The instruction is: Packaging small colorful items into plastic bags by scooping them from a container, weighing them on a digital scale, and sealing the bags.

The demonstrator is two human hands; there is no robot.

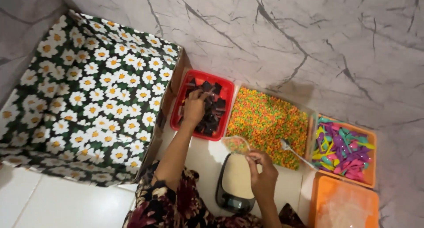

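Note:
My left hand (194, 106) reaches into a red tray (226, 90) of small dark packets (213, 112), its fingers closed among them. My right hand (263, 173) holds a small clear bag of coloured candy (236, 144) by its edge, just above a small kitchen scale (236, 184). A clear bin of orange, green and yellow candy (265, 122) lies right of the red tray, with a spoon (293, 152) resting in it.
A large box lined with daisy-print fabric (88, 95) stands at the left. An orange tray of colourful plastic spoons (342, 148) sits at the right, and an orange tray of clear bags (344, 203) lies below it. Marble wall behind.

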